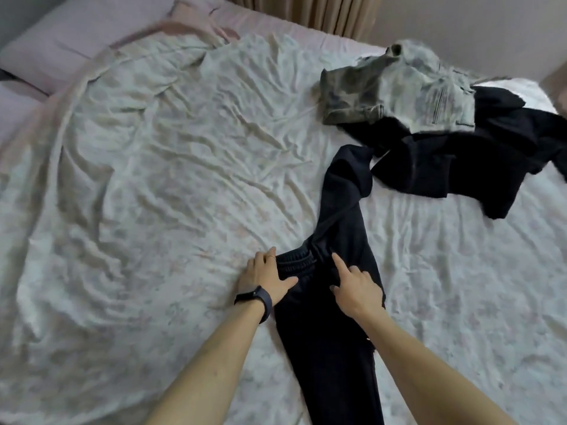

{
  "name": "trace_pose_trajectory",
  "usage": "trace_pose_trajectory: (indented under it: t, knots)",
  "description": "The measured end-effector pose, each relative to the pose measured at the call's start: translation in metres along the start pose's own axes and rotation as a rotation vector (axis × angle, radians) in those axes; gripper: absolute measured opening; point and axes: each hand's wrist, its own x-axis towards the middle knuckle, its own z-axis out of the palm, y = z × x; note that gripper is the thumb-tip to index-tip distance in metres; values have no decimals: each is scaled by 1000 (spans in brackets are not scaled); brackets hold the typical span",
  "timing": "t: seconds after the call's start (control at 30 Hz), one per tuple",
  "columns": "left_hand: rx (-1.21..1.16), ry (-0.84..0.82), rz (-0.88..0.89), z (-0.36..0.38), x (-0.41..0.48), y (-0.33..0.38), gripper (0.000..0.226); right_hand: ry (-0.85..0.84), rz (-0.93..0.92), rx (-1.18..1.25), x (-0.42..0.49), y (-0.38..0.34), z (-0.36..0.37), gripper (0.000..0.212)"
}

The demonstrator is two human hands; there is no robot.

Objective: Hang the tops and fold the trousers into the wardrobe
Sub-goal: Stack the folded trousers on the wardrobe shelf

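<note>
Barely begun: left hand [264,279] and right hand [357,285] press open fingers on the unfolded black trousers [334,348], other clothes [445,142] heaped at one o'clock.

Dim, flat, soft light; motion blur upper left; edges bowed.

Black trousers [334,302] lie lengthwise, one leg folded back over.
</note>
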Motion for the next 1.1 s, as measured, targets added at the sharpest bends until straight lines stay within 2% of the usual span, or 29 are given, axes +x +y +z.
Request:
trace_pose_trajectory:
  t: [0.03,0.1,0.17,0.23,0.33,0.43,0.5,0.57,0.63,0.7,0.8,0.93,1.0,1.1]
  knots:
    - [53,7,-12,0,6,-3,80,55,0,75,6,3,-3,42]
    - [151,17,-4,1,16,-10,58,267,121,457,6,18,-10,23]
    - [163,9,-1,2,16,-13,46,518,428,842,-14,50,-18,15]
    - [145,2,-3,1,12,-12,40,643,741,1091,-45,92,-14,16]
    - [96,3,-36,1,3,-10,28,585,1165,1425,-103,149,15,37]
    - [51,7,-45,4,-15,-5,29,411,1344,1507,-160,170,54,53]
    - [50,22,-18,5,-29,-2,30,224,1277,1414,-183,153,71,34]
    - [20,27,21,8,-39,-1,29,78,1044,1180,-188,130,78,7]
    - [35,33,72,9,-49,-1,30,86,790,1000,-174,103,75,21]
    - [93,31,127,9,-56,-3,34,111,611,938,-149,74,57,12]
    - [206,20,168,6,-60,-17,35,156,384,825,-96,44,29,31]
    - [249,13,153,3,-54,-39,33,160,179,704,-12,30,-13,56]
    - [244,8,140,7,-49,-51,34,100,131,679,32,23,-24,72]
    - [301,30,154,17,-44,-62,35,-139,171,775,71,15,-26,95]
